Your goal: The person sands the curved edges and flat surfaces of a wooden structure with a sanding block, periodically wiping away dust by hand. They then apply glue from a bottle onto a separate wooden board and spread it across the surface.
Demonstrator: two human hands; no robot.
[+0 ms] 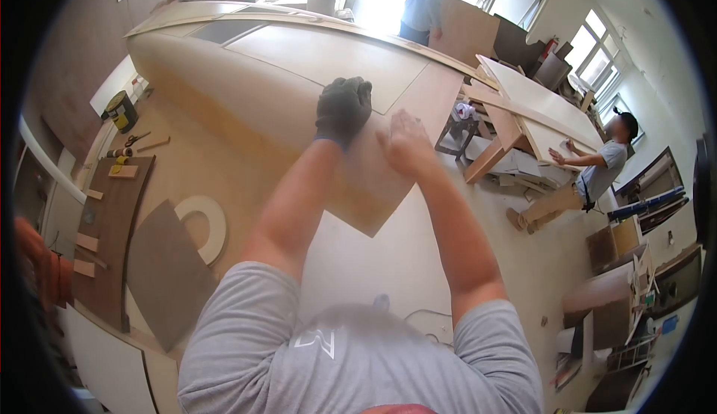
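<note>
Head view: large pale panel (336, 48) lies in front of the person, one corner pointing back toward them. Surface is sectioned by thin seams, with a darker patch near the far end. Looks well formed; how much is left, can't tell from here.

Grip: left hand (343, 107), dark glove, curled fist-like over the panel; can't tell if anything's inside. Right hand (407, 145), bare, fingers bent at the panel surface just beside the glove; blurred, so opening and contents unclear. Open-topped can (122, 111) on the floor, left side. Co-worker (606, 161) at another board, right.
</note>
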